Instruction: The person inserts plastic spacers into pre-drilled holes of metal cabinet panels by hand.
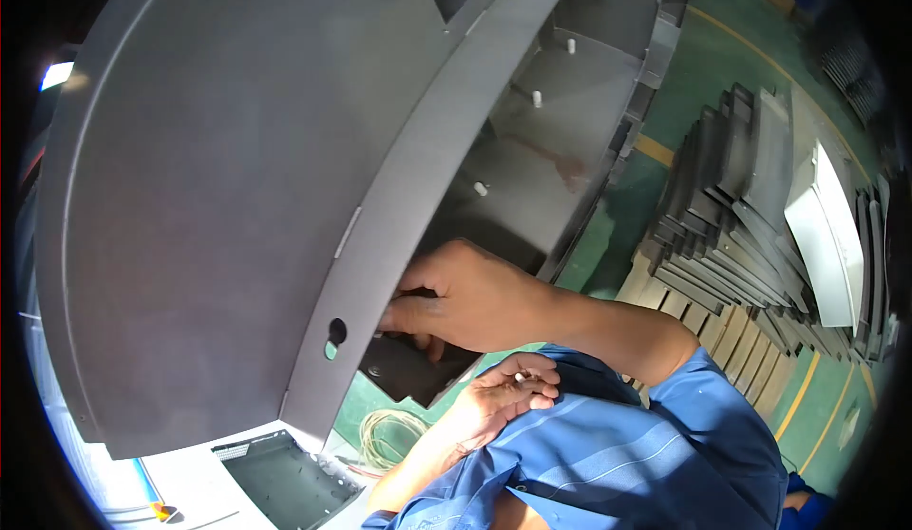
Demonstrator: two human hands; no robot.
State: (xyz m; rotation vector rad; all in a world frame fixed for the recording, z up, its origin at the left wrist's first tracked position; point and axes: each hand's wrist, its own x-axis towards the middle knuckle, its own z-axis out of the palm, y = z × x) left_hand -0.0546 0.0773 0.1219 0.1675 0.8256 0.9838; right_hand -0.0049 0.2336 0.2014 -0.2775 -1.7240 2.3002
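A large dark grey sheet-metal cabinet (228, 179) fills the left and middle of the view. My right hand (461, 297) reaches into its open side, near the lower end. Its fingers are bent, and the tips are partly hidden behind the cabinet's front edge strip (370, 226); what they grip does not show. Along the inner panel (532, 155) several small white plugs stick out in a row, such as this white plug (537, 99). Close to my body, my left hand (499, 402) is turned palm up, with curled fingers around a small white plug (520, 377).
Stacked grey metal panels (708, 217) lie on a wooden pallet (727, 340) at the right, with a white panel (825, 236) on top. Below the cabinet are a coiled cable (391, 437) and a white surface with a dark tray (285, 481). The floor (708, 74) is green with yellow lines.
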